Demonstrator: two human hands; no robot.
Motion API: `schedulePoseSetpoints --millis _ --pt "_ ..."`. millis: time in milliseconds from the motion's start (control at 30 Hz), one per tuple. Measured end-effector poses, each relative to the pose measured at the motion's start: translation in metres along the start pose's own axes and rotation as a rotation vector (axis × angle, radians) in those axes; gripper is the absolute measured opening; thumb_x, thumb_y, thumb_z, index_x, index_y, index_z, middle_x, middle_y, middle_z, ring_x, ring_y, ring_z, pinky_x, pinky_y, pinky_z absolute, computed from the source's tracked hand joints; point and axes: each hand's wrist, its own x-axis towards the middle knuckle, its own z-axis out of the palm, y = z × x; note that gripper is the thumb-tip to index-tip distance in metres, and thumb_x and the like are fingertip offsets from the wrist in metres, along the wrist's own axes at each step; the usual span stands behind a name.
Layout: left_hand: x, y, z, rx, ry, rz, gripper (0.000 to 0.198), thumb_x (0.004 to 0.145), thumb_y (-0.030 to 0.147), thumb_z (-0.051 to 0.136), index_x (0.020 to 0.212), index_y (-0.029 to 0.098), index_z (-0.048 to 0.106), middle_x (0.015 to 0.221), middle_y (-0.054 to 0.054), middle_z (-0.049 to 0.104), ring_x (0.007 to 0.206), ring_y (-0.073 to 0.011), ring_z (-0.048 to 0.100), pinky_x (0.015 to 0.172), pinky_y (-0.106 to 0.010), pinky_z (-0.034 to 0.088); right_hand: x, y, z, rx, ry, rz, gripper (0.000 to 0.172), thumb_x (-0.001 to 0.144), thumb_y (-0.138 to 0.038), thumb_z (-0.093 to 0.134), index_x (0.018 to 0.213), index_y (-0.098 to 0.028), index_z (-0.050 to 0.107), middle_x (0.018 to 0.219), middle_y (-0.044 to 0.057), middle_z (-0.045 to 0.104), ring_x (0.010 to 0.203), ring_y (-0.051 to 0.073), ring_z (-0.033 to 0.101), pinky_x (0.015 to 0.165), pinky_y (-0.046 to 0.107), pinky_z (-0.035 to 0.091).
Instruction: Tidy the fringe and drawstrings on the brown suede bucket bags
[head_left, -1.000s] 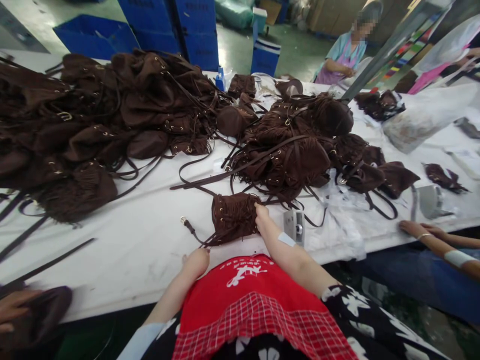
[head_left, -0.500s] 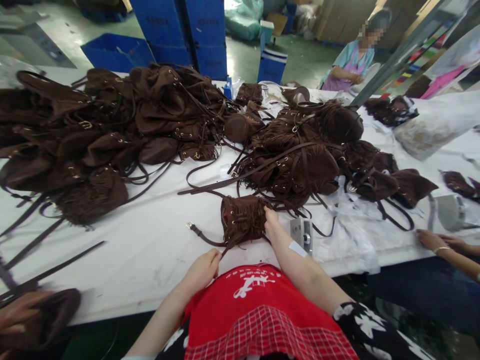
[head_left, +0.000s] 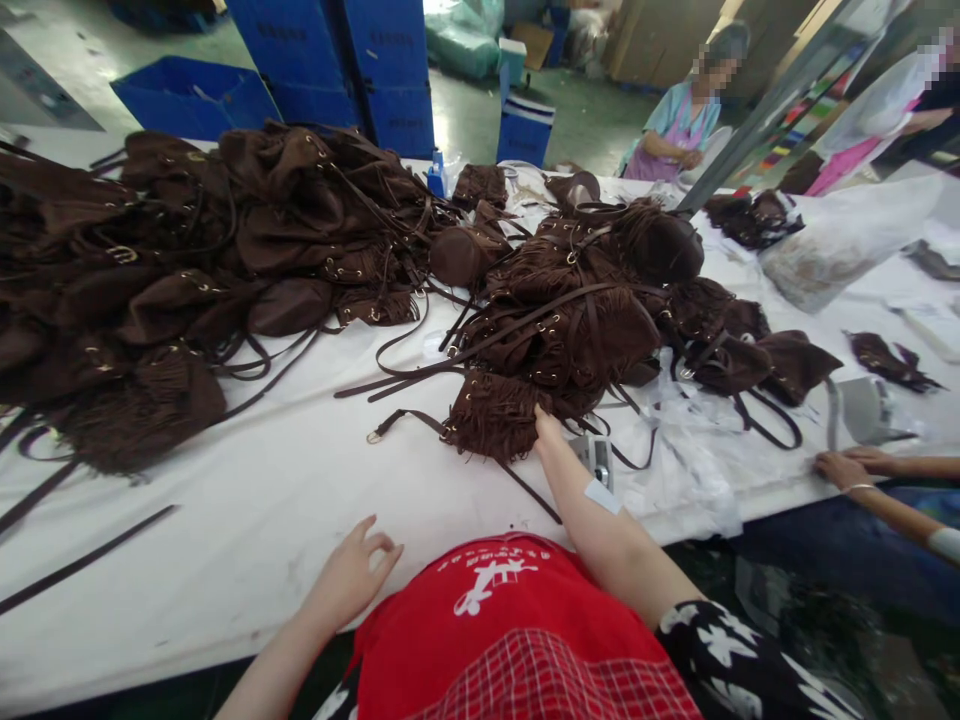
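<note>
A small dark-brown fringed bag (head_left: 491,415) lies on the white table in front of me, against the front of a heap of similar bags. My right hand (head_left: 546,425) grips its right side, the fingers partly hidden by the fringe. From the bag's left side runs a strap with a buckle (head_left: 375,436), and another strap (head_left: 529,488) trails toward my apron. My left hand (head_left: 360,570) is empty above the table's near edge, fingers apart and slightly curled, well away from the bag.
Heaps of brown bags (head_left: 300,220) cover the table's left and middle. A grey metal device (head_left: 596,455) sits beside my right forearm, near clear plastic wrapping (head_left: 694,480). At the right edge are another person's hands (head_left: 855,468). Blue bins (head_left: 195,95) stand behind the table.
My left hand has let go of the strap and opened, moving left and down. The fringed bag has turned and shifted toward the heap, in my right hand. The neighbour's hand at lower left has gone.
</note>
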Motion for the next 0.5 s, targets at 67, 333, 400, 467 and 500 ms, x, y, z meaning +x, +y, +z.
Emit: schedulePoseSetpoints --millis 67,333,400,467,500 --pt "0.020 0.018 -0.009 -0.066 0.119 0.147 0.038 0.089 0.040 0.043 0.110 0.016 0.065 0.139 -0.015 0.049 0.128 -0.0263 0.048 0.111 -0.042 0.035 -0.009 -0.005 0.007 0.011 -0.039 0.053 0.030 0.086 -0.035 0.065 0.108 -0.015 0.065 0.111 0.009 0.067 0.096 0.019 0.064 0.086 0.036 0.053" --pt "0.120 0.132 -0.034 -0.074 0.264 0.262 0.059 0.075 0.018 0.058 0.132 0.014 0.045 0.140 -0.017 0.041 0.132 -0.0320 0.036 0.111 -0.047 0.031 -0.068 0.001 0.028 0.029 -0.199 0.151 0.037 0.066 -0.037 0.079 0.092 -0.012 0.071 0.089 0.008 0.075 0.080 0.021 0.069 0.074 0.032 0.055" --pt "0.124 0.141 -0.031 -0.080 0.151 0.289 0.046 0.077 0.014 0.051 0.123 0.016 0.053 0.127 -0.015 0.051 0.121 -0.0276 0.047 0.104 -0.042 0.037 -0.063 -0.001 0.020 0.039 -0.125 0.136 0.035 0.067 -0.036 0.077 0.092 -0.013 0.070 0.087 0.007 0.075 0.077 0.020 0.069 0.071 0.030 0.055" --pt "0.115 0.143 -0.025 -0.089 0.053 0.353 0.031 0.078 0.011 0.046 0.102 0.019 0.062 0.109 -0.009 0.061 0.105 -0.0214 0.057 0.095 -0.033 0.043 -0.049 -0.006 0.009 0.060 -0.032 0.113 0.032 0.070 -0.035 0.074 0.094 -0.015 0.068 0.090 0.006 0.075 0.078 0.019 0.069 0.069 0.028 0.055" --pt "0.107 0.142 -0.020 -0.090 -0.006 0.383 0.026 0.077 0.010 0.045 0.091 0.021 0.064 0.098 -0.006 0.064 0.096 -0.0193 0.060 0.088 -0.030 0.045 -0.041 -0.009 0.003 0.072 0.011 0.101 0.032 0.071 -0.035 0.072 0.096 -0.016 0.068 0.093 0.006 0.075 0.080 0.019 0.069 0.069 0.028 0.055"
